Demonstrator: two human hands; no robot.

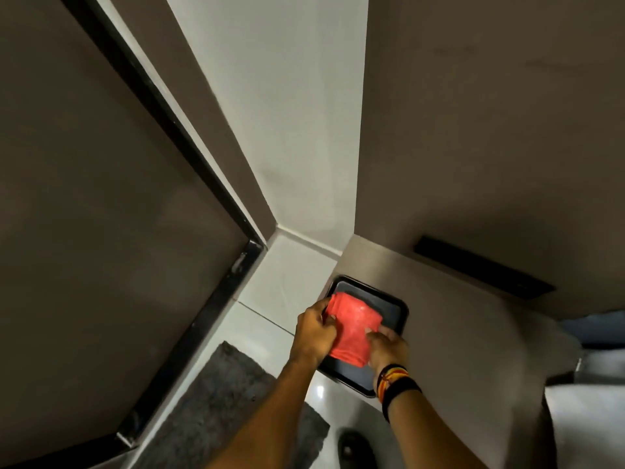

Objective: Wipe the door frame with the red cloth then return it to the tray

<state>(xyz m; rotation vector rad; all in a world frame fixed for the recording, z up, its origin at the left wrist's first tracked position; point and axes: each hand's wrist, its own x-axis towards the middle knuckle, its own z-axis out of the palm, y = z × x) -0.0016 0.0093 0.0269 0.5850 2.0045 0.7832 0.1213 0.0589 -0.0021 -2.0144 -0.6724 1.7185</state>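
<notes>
A folded red cloth (353, 328) lies over a dark square tray (394, 308) that sits on the white floor against a brown panel. My left hand (313, 330) grips the cloth's left edge. On the cloth's right edge my right hand (385, 348), with striped bands on its wrist, pinches the fabric. The black door frame (162, 110) runs down the left side around a dark brown door (84, 198), well away from both hands.
A grey mat (216, 404) lies on the floor below the door. A white wall strip (287, 113) stands between door and brown panel (490, 130), which carries a black bar handle (480, 265). A dark shoe (355, 448) shows at the bottom.
</notes>
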